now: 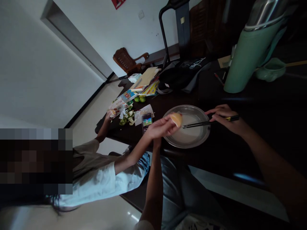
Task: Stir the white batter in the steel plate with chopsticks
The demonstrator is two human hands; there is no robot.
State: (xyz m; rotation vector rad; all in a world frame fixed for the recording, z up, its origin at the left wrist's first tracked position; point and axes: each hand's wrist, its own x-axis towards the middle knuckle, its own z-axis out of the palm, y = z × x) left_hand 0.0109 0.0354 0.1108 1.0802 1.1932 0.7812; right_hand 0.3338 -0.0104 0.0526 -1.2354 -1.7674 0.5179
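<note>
The person's right hand [226, 116] grips a pair of black chopsticks [202, 123], which extend above the metal bowl [187, 146] on the dark table [225, 145]. Their long axis runs leftward from this hand, and the tips end just beside an orange-coloured piece [176, 119]. A co-worker's hand [161, 127] holds this piece over the left side of the bowl. The person's left forearm [154, 179] comes up from below, nearer to the piece than the right hand is. The left hand itself is hidden behind the co-worker's hand, so I cannot tell if it holds something. Whether the tips touch the piece is also difficult to see. Farther left lie a phone [147, 119] and green scraps [127, 118], too dim to identify.
</note>
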